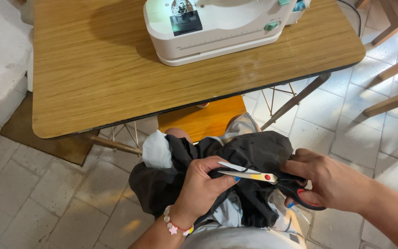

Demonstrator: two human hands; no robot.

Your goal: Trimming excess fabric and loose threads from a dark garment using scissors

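Head view, looking down over my lap. The dark fabric (249, 152) is a charcoal-black, matte cloth, bunched into soft folds and creases, lying on my lap just below the near edge of the wooden table (97, 78). A white cloth piece (156, 150) sits at its left end, touching it, and a pale grey-blue layer shows beneath its lower folds.

My left hand (202, 184) is clenched around a gathered fold of the dark fabric, thumb pressed along the top; a beaded bracelet (177, 227) with a pink star circles the wrist. My right hand (332, 180) grasps the scissors (263, 176), fingers through the black-and-red handle loops. The silver blades stand slightly apart, pointing left toward the left hand's thumb, their tips over the fabric; I cannot tell whether cloth lies between them. A red pivot screw marks the joint.

On the table, at its far edge, stands a white sewing machine (217, 27) with a teal knob. Below the table an orange wooden seat (203, 120) shows, just beyond the fabric. To the right of the table, wooden chair legs (392, 99) stand on the pale tiled floor (70, 193).
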